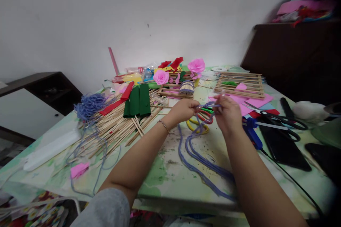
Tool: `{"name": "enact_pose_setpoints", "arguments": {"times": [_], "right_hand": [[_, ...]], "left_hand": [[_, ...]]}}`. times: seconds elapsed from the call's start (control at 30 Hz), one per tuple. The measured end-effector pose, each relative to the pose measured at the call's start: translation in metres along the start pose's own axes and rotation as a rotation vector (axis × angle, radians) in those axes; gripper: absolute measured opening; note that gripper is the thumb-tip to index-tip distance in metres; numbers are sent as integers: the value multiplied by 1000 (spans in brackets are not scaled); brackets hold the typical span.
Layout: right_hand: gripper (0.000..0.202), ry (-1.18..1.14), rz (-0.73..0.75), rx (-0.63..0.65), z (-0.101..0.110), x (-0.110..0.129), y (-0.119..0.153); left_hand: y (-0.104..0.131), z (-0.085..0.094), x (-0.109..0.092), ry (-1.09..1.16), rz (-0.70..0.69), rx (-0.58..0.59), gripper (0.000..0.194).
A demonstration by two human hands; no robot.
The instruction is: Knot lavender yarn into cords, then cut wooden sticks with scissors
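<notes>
Strands of blue-purple yarn (202, 152) stretch between my two hands over the middle of the table, and their long ends trail down toward the front edge. My left hand (183, 110) pinches the yarn between thumb and fingers, with a bracelet at the wrist. Close by on the right, my right hand (226, 111) is closed on the same yarn. Below and behind the hands lie loops of yellow cord (197, 127), with red and green pieces beside them, partly covered by the yarn.
Thin wooden sticks (117, 124), green crepe paper (141, 101) and a yarn heap (90, 106) lie left. Paper flowers (196, 65) stand behind. On the right are a stick frame (239, 84), scissors (279, 120), a blue glue gun (252, 133) and a phone (285, 149).
</notes>
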State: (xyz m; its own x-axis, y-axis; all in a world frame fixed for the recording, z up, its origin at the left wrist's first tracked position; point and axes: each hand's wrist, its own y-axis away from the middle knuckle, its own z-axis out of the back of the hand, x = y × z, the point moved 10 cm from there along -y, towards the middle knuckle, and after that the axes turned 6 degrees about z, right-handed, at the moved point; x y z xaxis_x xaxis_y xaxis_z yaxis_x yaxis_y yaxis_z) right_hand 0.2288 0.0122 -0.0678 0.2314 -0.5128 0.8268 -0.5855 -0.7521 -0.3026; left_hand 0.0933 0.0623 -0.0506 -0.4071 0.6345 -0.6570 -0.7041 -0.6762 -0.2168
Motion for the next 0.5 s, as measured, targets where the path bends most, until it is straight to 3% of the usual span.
{"name": "enact_pose_setpoints", "arguments": {"times": [0.07,0.13,0.33,0.5], "right_hand": [[32,37,74,-50,13,8,-7],[34,111,71,-8,12,7,-9],[60,86,-211,261,-28,-23,16],[40,170,-98,231,-31,-11,16]], "left_hand": [[2,2,2,51,12,7,25],[6,7,-4,93,-12,1,23],[15,20,-25,-107,-72,-65,21],[15,17,-21,-165,-79,-50,20]]}}
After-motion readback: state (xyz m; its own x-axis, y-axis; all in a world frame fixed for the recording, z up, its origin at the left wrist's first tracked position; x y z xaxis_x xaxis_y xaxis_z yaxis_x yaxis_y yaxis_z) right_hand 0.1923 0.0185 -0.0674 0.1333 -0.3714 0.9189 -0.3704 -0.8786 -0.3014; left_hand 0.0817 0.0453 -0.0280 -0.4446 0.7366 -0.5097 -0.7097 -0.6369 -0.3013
